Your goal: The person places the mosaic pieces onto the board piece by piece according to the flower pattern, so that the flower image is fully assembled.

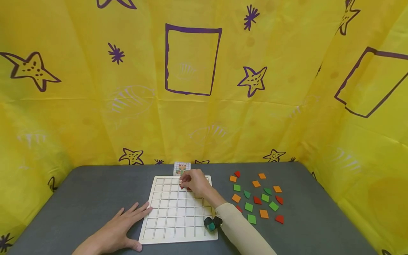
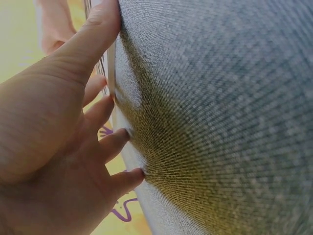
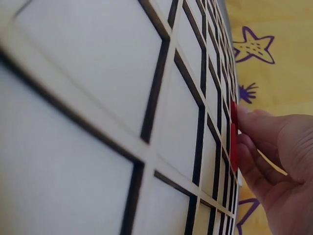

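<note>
A pale wooden grid board (image 1: 163,215) with rows of square cells lies on the dark table. Near its far edge my right hand (image 1: 197,182) pinches a red tile (image 1: 181,186) with thumb and fingertips, at one of the cells. Another red tile (image 3: 234,147) sits right beside it, partly behind the fingers (image 3: 252,164) in the right wrist view. My left hand (image 1: 116,230) rests with spread fingers on the table at the board's left side, fingertips and thumb touching the edge. The left wrist view shows this hand (image 2: 63,132) holding nothing.
Loose orange, green and red tiles, squares and quarter-round pieces (image 1: 257,200), lie scattered on the table right of the board. A small pattern card (image 1: 182,167) with a coloured figure lies behind the board. A yellow patterned cloth (image 1: 191,117) hangs around the table (image 1: 95,191).
</note>
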A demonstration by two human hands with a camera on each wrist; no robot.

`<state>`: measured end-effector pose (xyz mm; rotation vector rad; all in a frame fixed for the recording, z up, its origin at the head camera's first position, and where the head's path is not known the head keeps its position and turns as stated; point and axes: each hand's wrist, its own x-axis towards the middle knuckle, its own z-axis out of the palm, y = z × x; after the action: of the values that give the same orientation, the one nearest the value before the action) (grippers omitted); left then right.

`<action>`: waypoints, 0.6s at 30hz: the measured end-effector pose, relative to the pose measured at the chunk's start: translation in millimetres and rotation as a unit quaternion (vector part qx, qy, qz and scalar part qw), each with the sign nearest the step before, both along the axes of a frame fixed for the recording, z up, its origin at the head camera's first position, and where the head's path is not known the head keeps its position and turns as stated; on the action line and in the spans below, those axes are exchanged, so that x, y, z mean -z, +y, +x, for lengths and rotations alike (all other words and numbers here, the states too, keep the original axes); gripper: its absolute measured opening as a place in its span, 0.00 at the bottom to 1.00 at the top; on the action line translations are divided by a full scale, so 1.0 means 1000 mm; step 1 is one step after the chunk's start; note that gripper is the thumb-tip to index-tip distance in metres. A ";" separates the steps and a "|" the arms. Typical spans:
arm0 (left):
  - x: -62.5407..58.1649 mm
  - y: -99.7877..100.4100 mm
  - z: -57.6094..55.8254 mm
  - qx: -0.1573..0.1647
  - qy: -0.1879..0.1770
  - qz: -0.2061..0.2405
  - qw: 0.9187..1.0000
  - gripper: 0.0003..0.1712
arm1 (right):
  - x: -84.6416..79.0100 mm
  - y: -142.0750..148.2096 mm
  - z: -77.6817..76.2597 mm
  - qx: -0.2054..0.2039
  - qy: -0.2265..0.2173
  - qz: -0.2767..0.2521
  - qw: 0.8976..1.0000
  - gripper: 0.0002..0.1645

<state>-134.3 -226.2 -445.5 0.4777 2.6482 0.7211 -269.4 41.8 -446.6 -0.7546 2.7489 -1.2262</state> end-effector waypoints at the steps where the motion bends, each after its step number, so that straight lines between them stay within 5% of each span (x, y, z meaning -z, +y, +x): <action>1: 0.000 0.000 0.000 0.001 0.002 0.001 1.000 0.64 | 0.000 0.000 0.000 0.000 0.000 0.001 1.000 0.04; 9: -0.003 0.000 0.001 0.001 0.001 -0.002 1.000 0.64 | -0.007 0.012 -0.001 0.009 0.004 -0.006 1.000 0.07; 18: -0.002 -0.002 0.003 0.016 0.012 0.010 1.000 0.64 | -0.032 0.060 -0.018 0.033 0.030 0.023 0.999 0.09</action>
<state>-131.7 -227.9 -443.3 0.5347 2.6514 0.7370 -287.2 102.2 -415.0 -0.7125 2.8621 -1.1644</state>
